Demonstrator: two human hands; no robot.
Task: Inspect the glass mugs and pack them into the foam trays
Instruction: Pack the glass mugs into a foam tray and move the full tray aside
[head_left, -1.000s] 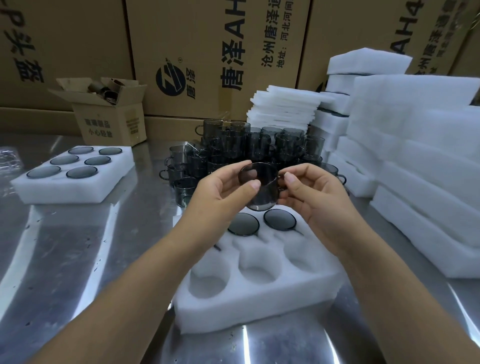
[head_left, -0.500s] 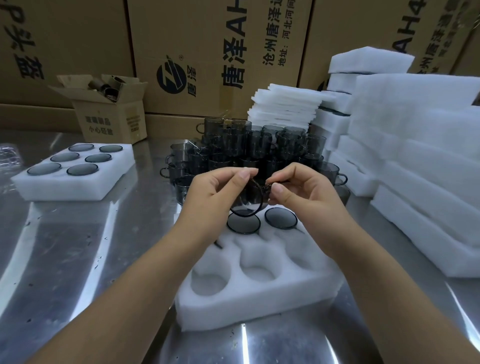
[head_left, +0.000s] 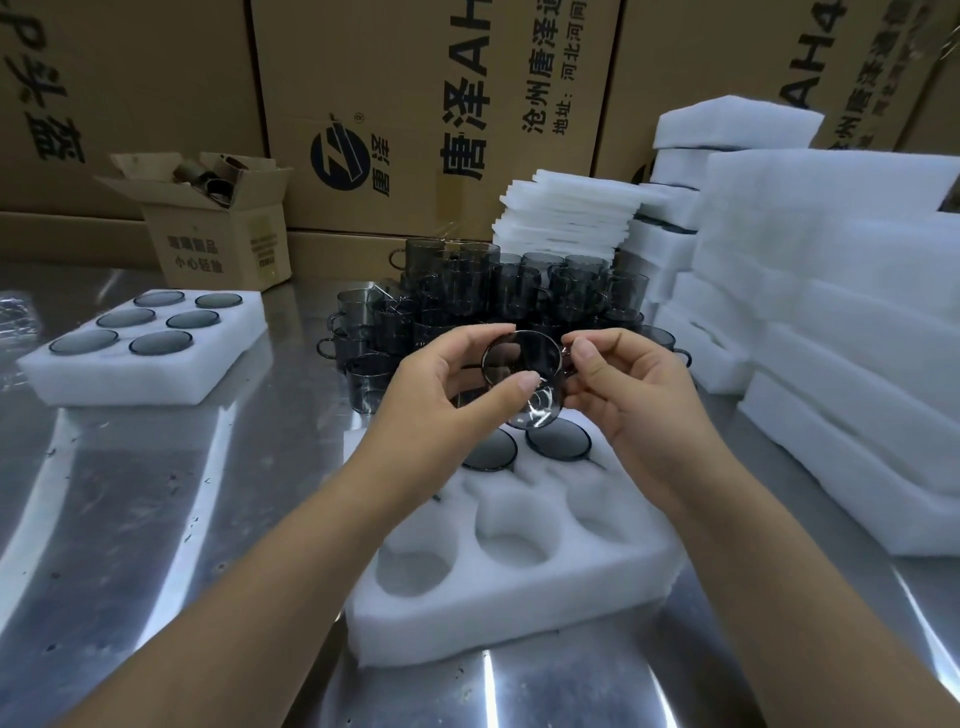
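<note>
Smoky glass mug (head_left: 522, 376) held up in both hands, above the far row of the near foam tray (head_left: 519, 597).

Mug is tipped on its side. Left hand (head_left: 441, 395) pinches it between forefinger on top and thumb below; right hand (head_left: 628, 389) pinches its right edge at the handle. Under it, two seated mugs (head_left: 558, 439) fill far pockets; the nearer pockets are open. Loose mug cluster (head_left: 467, 296) crowds the tray's far edge. Foam stacks (head_left: 857, 312) stand near on the right. To the left is bare steel table (head_left: 156, 519), with the filled tray (head_left: 67, 379) well apart.
</note>
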